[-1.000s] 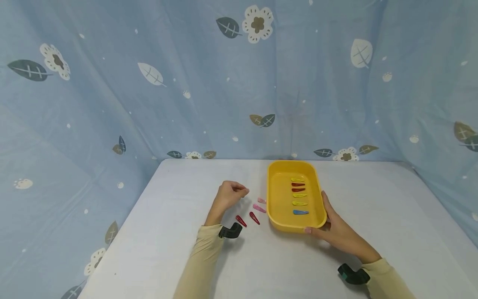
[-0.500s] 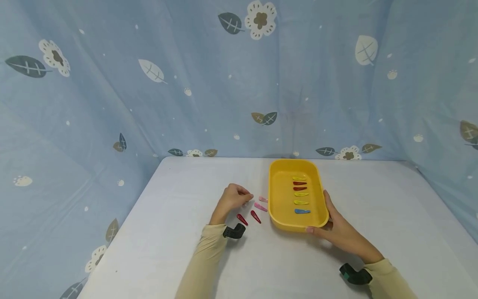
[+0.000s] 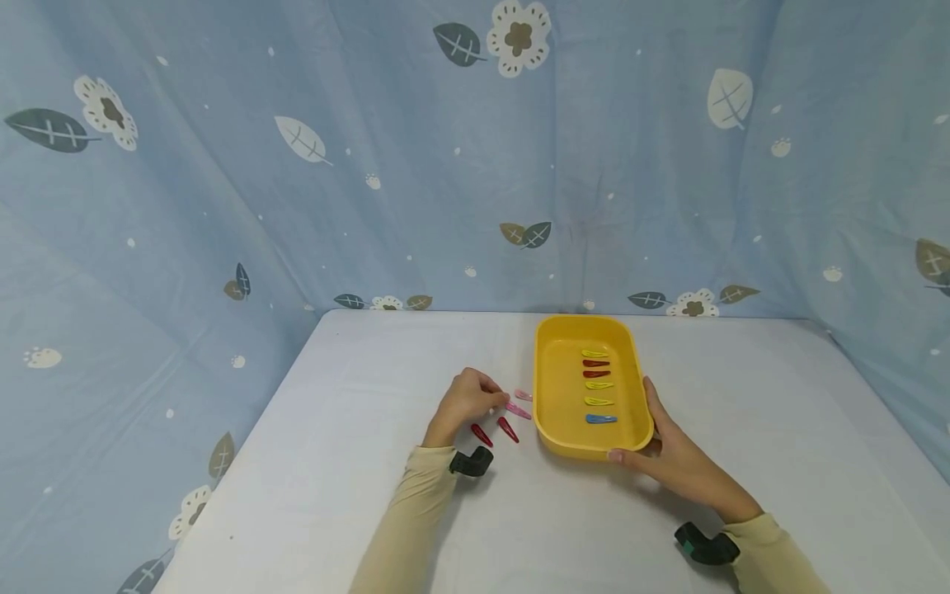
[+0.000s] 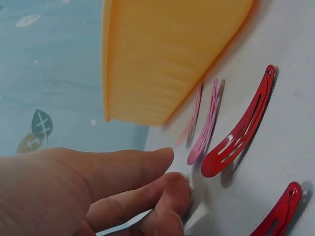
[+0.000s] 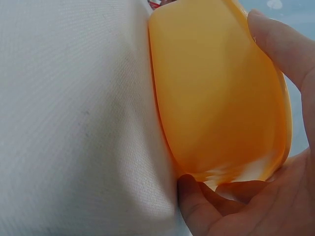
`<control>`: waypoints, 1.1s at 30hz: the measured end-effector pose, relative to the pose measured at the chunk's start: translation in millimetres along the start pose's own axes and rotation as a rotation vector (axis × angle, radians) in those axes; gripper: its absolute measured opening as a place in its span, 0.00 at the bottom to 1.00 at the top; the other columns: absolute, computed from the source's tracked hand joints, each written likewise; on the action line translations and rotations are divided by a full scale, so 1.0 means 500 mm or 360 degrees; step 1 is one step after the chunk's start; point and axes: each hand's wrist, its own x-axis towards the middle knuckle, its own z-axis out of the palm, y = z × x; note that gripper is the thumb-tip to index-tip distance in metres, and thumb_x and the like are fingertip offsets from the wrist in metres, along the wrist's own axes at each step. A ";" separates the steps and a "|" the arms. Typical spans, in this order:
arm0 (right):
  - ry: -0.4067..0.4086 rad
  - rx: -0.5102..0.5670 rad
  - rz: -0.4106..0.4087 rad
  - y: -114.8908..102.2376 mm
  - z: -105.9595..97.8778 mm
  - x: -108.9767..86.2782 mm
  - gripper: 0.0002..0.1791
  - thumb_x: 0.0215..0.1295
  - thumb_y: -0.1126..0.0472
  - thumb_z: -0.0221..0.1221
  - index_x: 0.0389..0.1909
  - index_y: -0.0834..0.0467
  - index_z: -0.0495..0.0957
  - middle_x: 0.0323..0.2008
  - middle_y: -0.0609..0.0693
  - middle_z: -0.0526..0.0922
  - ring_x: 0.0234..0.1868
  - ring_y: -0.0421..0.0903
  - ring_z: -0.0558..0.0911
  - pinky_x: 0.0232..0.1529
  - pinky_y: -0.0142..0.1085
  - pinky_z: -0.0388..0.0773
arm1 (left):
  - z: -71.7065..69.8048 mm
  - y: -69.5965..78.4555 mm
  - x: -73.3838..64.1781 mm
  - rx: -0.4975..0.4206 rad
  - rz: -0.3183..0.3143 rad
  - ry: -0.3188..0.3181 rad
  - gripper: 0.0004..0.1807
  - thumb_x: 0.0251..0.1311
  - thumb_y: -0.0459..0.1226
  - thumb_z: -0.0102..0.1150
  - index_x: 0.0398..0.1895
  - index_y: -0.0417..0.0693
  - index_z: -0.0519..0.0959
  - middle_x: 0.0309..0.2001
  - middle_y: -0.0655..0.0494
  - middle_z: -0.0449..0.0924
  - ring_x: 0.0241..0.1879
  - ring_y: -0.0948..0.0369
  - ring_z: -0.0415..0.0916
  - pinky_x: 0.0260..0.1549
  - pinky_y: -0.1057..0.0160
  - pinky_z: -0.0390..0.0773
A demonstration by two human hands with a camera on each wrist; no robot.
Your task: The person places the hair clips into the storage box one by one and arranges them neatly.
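Note:
My left hand [image 3: 469,399] is at the left end of a pink hair clip [image 3: 518,410] on the white table. In the left wrist view its thumb [image 4: 133,167] and fingers stand apart with nothing between them, close beside that pink clip [image 4: 204,130]. A paler pink clip [image 3: 524,395] lies just behind, by the yellow tray [image 3: 545,437]. Two red clips [image 3: 508,429] lie nearer me, below the left hand. My right hand [image 3: 679,462] grips the tray's near right corner, thumb at the rim and fingers round the side. Inside, yellow, red and blue clips [image 3: 600,419] lie in a column.
The white table [image 3: 334,495] runs out on both sides of the tray. A blue curtain [image 3: 416,148] with leaves and flowers hangs along its back edge. Black wrist cameras [image 3: 472,461] sit on both wrists.
My left hand has moved right and slightly toward me, up to the pink clip. The right hand keeps its grip on the tray, and the clips lie as before.

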 end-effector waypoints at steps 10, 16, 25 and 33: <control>-0.0005 0.0030 -0.0025 0.001 0.000 0.001 0.70 0.65 0.46 0.70 0.82 0.47 0.19 0.84 0.64 0.40 0.76 0.65 0.66 0.59 0.25 0.75 | 0.010 0.013 -0.009 0.0013 -0.0086 -0.0031 0.10 0.57 0.42 0.75 0.33 0.45 0.88 0.31 0.55 0.85 0.31 0.58 0.76 0.29 0.63 0.76; 0.0001 0.0021 -0.0030 0.001 0.000 0.002 0.70 0.64 0.46 0.70 0.82 0.48 0.19 0.84 0.64 0.41 0.76 0.64 0.67 0.59 0.25 0.75 | 0.014 0.016 -0.008 0.0066 -0.0095 -0.0026 0.10 0.56 0.44 0.76 0.31 0.47 0.88 0.30 0.56 0.85 0.28 0.58 0.77 0.25 0.63 0.75; -0.0003 0.0011 0.0018 -0.005 0.001 0.003 0.70 0.65 0.44 0.70 0.82 0.48 0.18 0.84 0.63 0.37 0.76 0.65 0.64 0.66 0.56 0.73 | 0.016 0.019 -0.006 0.0126 -0.0099 -0.0001 0.09 0.56 0.44 0.76 0.29 0.49 0.88 0.28 0.57 0.85 0.25 0.59 0.75 0.23 0.64 0.72; -0.0005 0.0013 0.0025 -0.004 0.002 0.004 0.71 0.64 0.44 0.70 0.81 0.48 0.18 0.84 0.64 0.37 0.76 0.66 0.64 0.66 0.57 0.73 | 0.016 0.019 -0.007 0.0117 -0.0086 -0.0005 0.08 0.57 0.42 0.75 0.29 0.49 0.87 0.28 0.57 0.85 0.26 0.60 0.75 0.23 0.64 0.71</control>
